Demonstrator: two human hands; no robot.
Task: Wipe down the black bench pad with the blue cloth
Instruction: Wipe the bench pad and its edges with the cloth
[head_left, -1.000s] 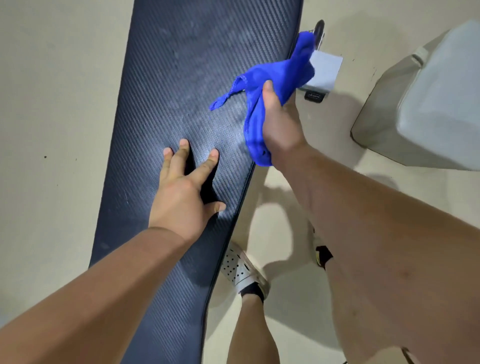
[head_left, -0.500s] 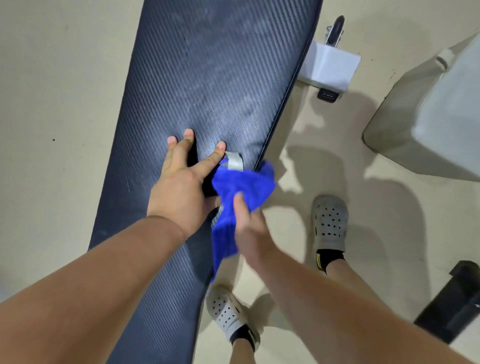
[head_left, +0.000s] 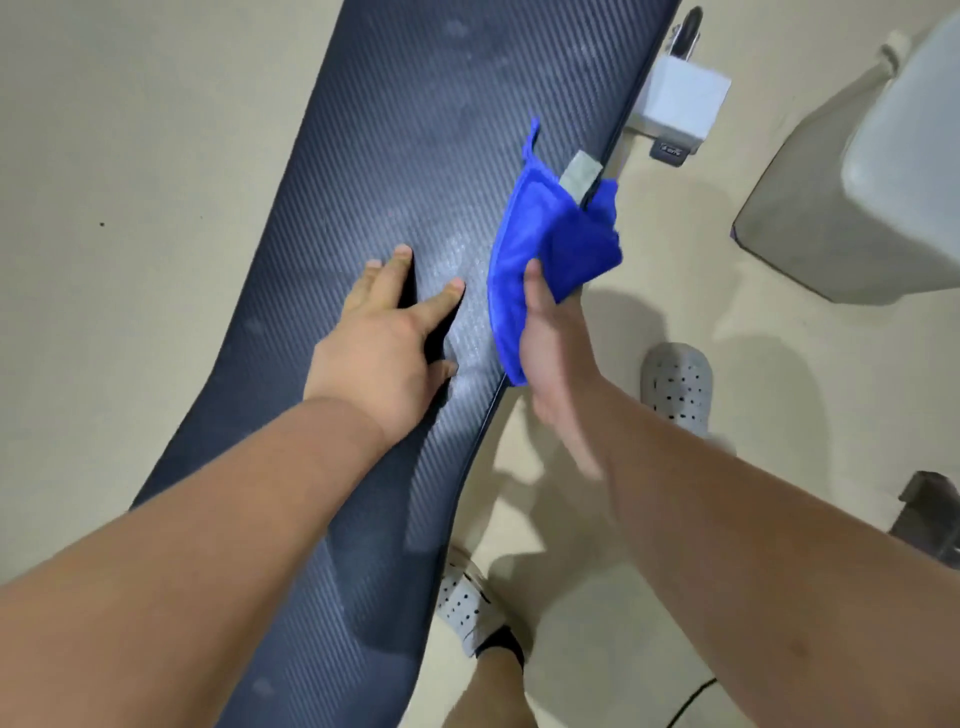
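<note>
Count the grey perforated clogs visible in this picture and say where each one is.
2. One grey clog stands on the floor right of the bench pad, beyond the right forearm. The other sits at the pad's near right edge, partly hidden beneath it.

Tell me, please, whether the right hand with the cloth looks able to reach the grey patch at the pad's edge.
Probably yes: the right hand holds the blue cloth, which already overlaps the grey patch; nothing blocks it.

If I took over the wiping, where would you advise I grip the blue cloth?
Probably grip the bunched lower part of the blue cloth, where the right hand holds it, coming from the bench pad's right edge. The upper corner hangs loose and thin, giving little wiping pressure.
</note>
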